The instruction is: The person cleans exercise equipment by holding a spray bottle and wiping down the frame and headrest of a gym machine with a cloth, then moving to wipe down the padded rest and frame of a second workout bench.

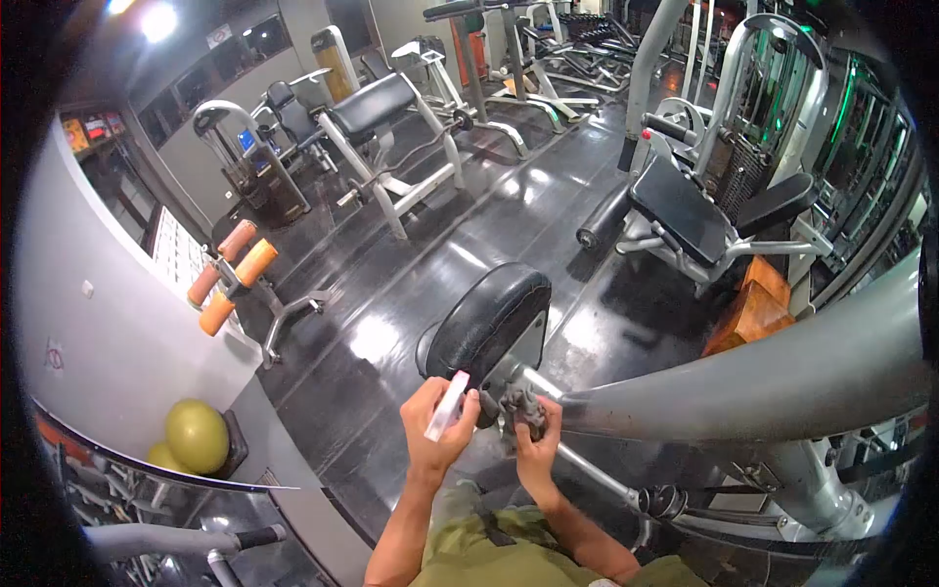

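My left hand [431, 427] is closed around a slim, whitish, translucent bottle [447, 411] with a pink top, held tilted. Just beyond it is the black padded cushion [489, 318] of a gym machine, its top end pointing away from me. My right hand [537, 445] grips a crumpled grey cloth [523, 411] beside the machine's metal bar, below the cushion's right side. Whether the cloth touches the bar I cannot tell.
A thick grey machine arm [743, 377] crosses on the right. Ahead stand a preacher curl bench [377, 108] and a black-padded leg machine [680, 210]. Foam rollers [233, 279] and a green exercise ball [196, 436] are at left, with orange boxes [753, 311] at right.
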{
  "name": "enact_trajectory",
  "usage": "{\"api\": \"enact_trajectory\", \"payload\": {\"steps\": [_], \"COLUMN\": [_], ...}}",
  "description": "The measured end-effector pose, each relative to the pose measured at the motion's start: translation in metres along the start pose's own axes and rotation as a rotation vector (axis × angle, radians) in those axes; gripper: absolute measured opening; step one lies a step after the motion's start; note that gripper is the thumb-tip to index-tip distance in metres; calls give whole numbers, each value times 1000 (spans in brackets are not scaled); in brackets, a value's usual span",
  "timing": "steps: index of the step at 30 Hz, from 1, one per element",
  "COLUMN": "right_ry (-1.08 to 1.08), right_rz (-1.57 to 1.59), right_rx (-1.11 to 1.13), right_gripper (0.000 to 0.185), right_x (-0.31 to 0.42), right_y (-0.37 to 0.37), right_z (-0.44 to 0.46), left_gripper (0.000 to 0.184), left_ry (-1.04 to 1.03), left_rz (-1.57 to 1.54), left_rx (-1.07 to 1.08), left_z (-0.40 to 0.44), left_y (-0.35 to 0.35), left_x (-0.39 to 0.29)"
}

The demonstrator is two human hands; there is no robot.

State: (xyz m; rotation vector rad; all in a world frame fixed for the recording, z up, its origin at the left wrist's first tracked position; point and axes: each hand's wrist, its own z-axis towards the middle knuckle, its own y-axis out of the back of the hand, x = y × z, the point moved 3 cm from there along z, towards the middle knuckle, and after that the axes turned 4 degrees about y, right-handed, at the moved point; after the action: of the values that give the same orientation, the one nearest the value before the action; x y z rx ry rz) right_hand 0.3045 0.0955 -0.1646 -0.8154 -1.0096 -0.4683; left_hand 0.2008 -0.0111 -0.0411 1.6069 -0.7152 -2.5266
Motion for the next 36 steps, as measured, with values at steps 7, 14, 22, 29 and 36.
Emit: {"api": "enact_trajectory", "payload": {"steps": [7,14,22,29,36], "right_ry": [442,345,385,82,251], "right_rz": [-461,-422,-490,-276,-356], "right_rx": [192,-217,-77,-262,-142], "right_gripper": [41,31,32,28,28], "right_x": [18,7,11,3,32], "right_y": [-44,-38,-46,-12,-33], "right_z": [55,124,73,37,94], "left_gripper": [17,21,18,24,18], "left_ry": [310,349,318,42,-66], "left_rz": [-393,-565,-461,8,-8], "left_rx": [182,265,265,116,84], "left_z": [28,39,35,27,30], "left_y": [3,5,4,-2,-1], "left_x": [11,19,10,-10,-9]}}
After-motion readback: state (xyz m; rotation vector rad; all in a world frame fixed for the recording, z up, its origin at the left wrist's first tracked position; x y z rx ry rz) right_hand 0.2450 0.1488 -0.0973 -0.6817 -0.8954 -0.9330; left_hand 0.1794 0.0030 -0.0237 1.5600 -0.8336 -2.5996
